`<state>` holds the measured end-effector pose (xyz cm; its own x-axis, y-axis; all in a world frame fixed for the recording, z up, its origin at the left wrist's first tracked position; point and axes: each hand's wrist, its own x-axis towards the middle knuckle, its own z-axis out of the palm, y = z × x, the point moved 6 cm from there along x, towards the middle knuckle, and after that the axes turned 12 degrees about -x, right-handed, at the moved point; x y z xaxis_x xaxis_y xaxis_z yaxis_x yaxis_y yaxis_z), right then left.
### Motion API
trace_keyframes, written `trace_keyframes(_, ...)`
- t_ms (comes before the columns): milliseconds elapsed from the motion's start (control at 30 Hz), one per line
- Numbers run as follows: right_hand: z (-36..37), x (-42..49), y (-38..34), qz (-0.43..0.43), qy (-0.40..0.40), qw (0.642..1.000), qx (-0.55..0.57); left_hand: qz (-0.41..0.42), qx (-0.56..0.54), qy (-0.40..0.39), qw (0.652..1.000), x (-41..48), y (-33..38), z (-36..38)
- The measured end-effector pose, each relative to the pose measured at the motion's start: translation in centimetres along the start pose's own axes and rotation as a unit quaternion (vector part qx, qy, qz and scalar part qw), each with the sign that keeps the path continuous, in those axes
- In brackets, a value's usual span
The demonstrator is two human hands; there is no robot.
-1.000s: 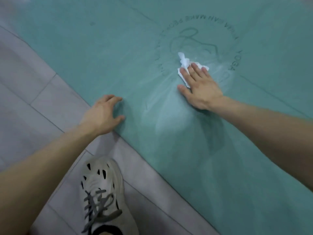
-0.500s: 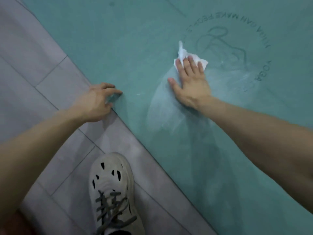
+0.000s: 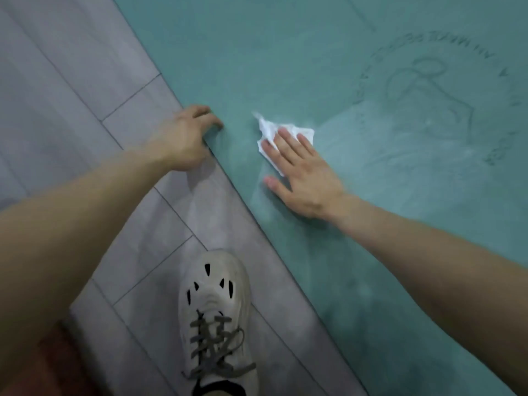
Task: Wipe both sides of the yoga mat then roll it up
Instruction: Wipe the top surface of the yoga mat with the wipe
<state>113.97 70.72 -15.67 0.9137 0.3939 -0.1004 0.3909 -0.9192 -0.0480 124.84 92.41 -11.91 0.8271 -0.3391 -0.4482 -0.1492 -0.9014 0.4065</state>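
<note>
- The tissue (image 3: 285,131) has swept left, off the printed logo (image 3: 428,95) toward the yoga mat (image 3: 285,52) edge.
- Left hand (image 3: 185,141): bent fingertips on that edge; gripping or just pressing, cannot tell.
- Right hand (image 3: 305,178): flat, straight fingers pressing the tissue down.
- Risk: the crumpled tissue may bunch up, leaving streaks.

The yoga mat (image 3: 285,52) is showing a matt teal face, with paler hazy streaks lying across it. The wipe (image 3: 268,127) is looking like thin, crumpled white paper. The floor (image 3: 71,81) is showing matt grey wood-grain planks; the shoe (image 3: 214,284) is looking smooth, moulded, off-white
</note>
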Motion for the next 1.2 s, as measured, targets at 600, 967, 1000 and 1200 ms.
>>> trace_keyframes(600,0.5,-4.8,-8.2,-0.037,-0.017,0.999,0.009,0.013,0.003,-0.009,1.0,1.0,-2.0,-0.4)
trace_keyframes(967,0.3,8.1,-9.5,0.026,0.005,1.0,0.013,0.004,0.048,-0.011,0.999,1.1,-1.8,0.9)
trace_keyframes(1000,0.4,6.5,-9.2,0.021,0.011,1.0,0.016,0.005,0.045,-0.008,0.999,1.1,-1.6,1.1)
trace_keyframes(1200,1.2,-13.6,-7.8,-0.004,-0.067,0.998,-0.004,-0.012,0.056,0.017,0.998,0.6,-0.7,1.1)
